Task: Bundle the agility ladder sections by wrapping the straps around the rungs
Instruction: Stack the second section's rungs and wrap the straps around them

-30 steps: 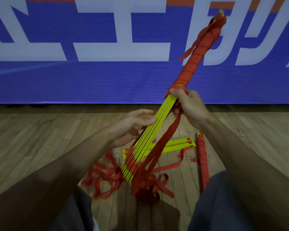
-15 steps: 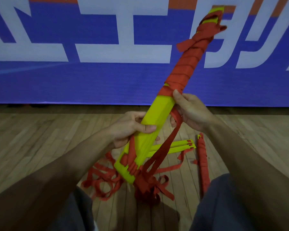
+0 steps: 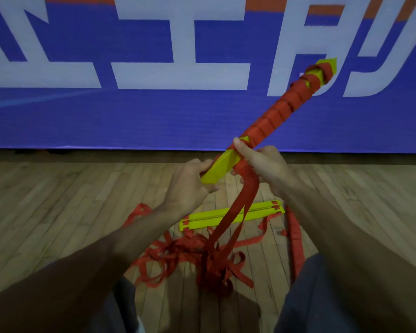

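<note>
A stack of yellow ladder rungs (image 3: 222,165) slants up to the right in front of me. Its upper half is wound in red strap (image 3: 277,114), with a yellow tip showing at the top. My left hand (image 3: 190,186) grips the bare lower end of the stack. My right hand (image 3: 262,164) pinches the red strap (image 3: 238,207) against the rungs just below the wound part. From there the strap hangs down to a loose red tangle (image 3: 202,255) on the floor.
Two more yellow rungs (image 3: 233,216) lie flat on the wooden floor beyond the tangle. A wrapped red bundle (image 3: 296,241) lies by my right knee. A blue banner wall (image 3: 154,116) with white letters stands close ahead. My knees frame the bottom.
The rung stack has turned and tilted lower to the right. My left hand slid up toward my right hand, and the stack's lower end is now hidden in its grip. The view shifted down.
</note>
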